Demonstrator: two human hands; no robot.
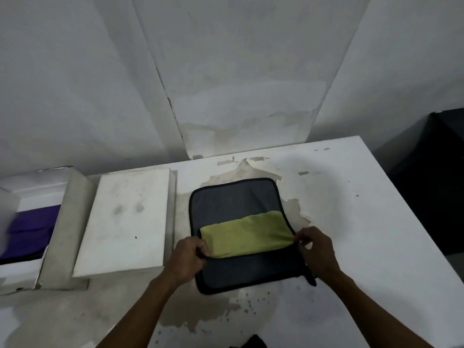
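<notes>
A dark grey pouch [233, 199] with black edging lies flat on the white table [351, 222], near its middle. A folded yellow-green cloth [247, 233] lies across the pouch, its near edge at the pouch's opening. My left hand [187, 257] pinches the left end of the opening's edge by the cloth. My right hand [316, 249] pinches the right end at the cloth's corner. Whether the fingers hold the cloth, the pouch edge or both is not plain.
A closed white box [125, 219] stands left of the pouch. Further left an open white box [30, 187] holds purple fabric [32, 227]. The table top is stained and peeling. A dark object [437, 182] stands beyond the table's right edge. A wall rises behind.
</notes>
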